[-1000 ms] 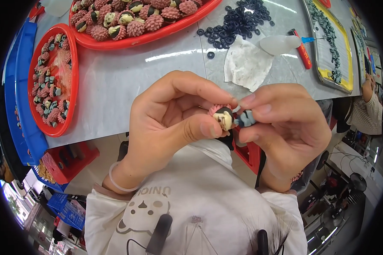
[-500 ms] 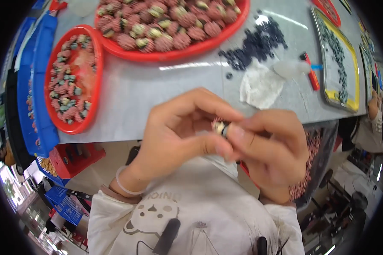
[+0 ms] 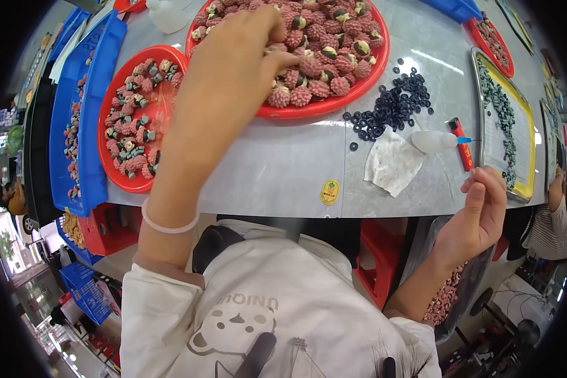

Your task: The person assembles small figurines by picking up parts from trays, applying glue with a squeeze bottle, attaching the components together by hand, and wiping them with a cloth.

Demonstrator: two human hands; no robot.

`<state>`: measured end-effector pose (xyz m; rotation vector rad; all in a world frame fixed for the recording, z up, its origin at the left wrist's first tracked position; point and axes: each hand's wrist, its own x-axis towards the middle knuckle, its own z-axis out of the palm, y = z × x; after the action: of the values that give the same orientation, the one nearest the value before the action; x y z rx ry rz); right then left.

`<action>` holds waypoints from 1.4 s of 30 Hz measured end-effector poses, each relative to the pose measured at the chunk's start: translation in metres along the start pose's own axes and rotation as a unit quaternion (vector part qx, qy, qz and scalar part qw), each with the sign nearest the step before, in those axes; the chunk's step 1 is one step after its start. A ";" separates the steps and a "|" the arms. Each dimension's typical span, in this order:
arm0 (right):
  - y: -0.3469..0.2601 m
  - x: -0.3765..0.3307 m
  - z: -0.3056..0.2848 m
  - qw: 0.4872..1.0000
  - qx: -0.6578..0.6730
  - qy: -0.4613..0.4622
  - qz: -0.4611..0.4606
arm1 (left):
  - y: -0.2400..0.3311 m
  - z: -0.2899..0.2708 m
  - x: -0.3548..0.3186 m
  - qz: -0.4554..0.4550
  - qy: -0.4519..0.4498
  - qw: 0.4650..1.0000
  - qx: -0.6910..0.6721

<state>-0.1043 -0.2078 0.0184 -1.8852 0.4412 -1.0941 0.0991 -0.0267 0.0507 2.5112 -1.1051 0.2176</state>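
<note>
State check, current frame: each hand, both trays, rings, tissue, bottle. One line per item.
left hand: reaching into the big tray, fingertips on a pink piece
right hand: off the table edge, fingers curled, contents not visible
large red tray: heaped with pink pieces
small red tray: partly filled
black rings: loose pile on table
tissue: crumpled, lying flat
squeeze bottle: lying on its side

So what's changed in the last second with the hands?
The hands have parted. The left hand has gone forward to the big red tray, fingers among the pink berry pieces. The right hand has dropped to the table edge on the right; the small piece both held before is no longer visible, and I cannot tell if the right hand has it. Black rings, cloth and glue bottle lie as before.
</note>
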 end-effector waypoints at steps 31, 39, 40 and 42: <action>-0.026 0.007 0.010 0.960 0.130 -0.224 0.103 | 0.055 0.048 -0.087 -0.191 -0.085 0.575 -0.791; -0.038 0.009 0.001 0.950 -0.021 -0.288 -0.117 | 0.055 0.049 -0.087 -0.190 -0.104 0.577 -0.787; -0.040 0.007 0.001 0.957 -0.016 -0.271 -0.104 | 0.054 0.049 -0.088 -0.189 -0.107 0.576 -0.788; -0.041 0.005 0.002 0.968 -0.004 -0.239 -0.078 | 0.053 0.049 -0.086 -0.192 -0.104 0.572 -0.791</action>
<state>-0.1047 -0.1873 0.0549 -2.1330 0.0215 -0.6950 0.0009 -0.0212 -0.0041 0.9510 -0.2906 -0.8549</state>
